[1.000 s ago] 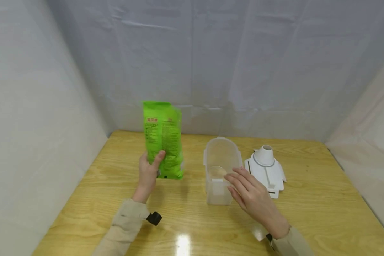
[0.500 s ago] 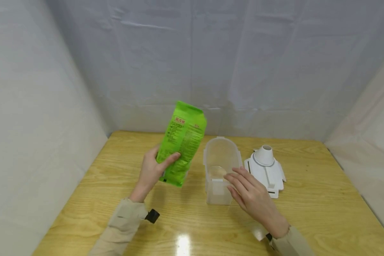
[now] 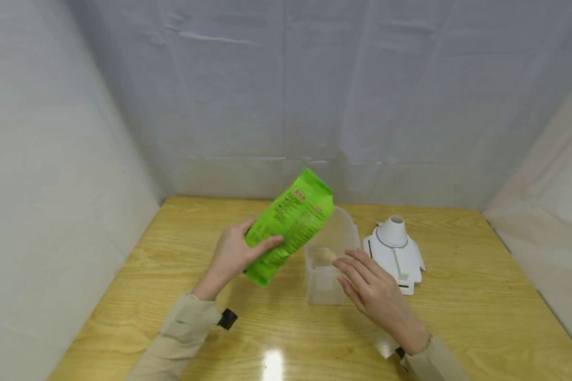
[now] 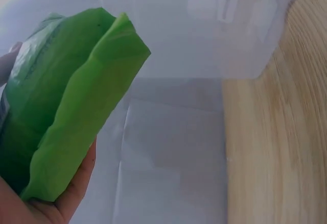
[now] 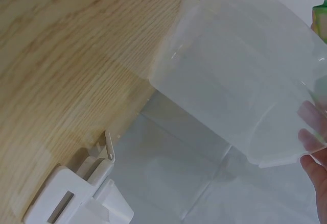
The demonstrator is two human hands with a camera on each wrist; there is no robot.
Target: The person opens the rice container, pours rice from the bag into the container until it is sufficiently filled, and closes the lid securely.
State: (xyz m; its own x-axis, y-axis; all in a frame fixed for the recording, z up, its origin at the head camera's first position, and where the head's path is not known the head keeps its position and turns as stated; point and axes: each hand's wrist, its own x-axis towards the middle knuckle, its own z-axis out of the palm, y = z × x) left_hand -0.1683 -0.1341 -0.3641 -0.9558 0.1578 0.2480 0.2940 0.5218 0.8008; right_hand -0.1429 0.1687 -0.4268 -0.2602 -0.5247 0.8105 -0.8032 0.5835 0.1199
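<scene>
My left hand [image 3: 235, 254] grips a green printed plastic bag [image 3: 293, 219] near its lower end, thumb across the printed side. Tilted to the right, the bag overlaps the left rim of a tall translucent plastic container [image 3: 325, 293] in the head view. In the left wrist view, the bag's flat sealed-looking edge [image 4: 87, 101] faces the camera. My right hand [image 3: 376, 299] holds the container's right rim, with fingers over the mouth and thumb outside. Through the cloudy wall, fingertips [image 5: 310, 116] show in the right wrist view.
Right of the container lies a white plastic lid-like part [image 3: 395, 256] with a cone-shaped spout. Everything rests on a wooden table [image 3: 476, 296], with pale sheeting [image 3: 286, 95] hanging behind and at both sides.
My left hand has turned the bag clockwise from upright and brought its top rightward to the container's left rim. The right hand and the container have stayed in place.
</scene>
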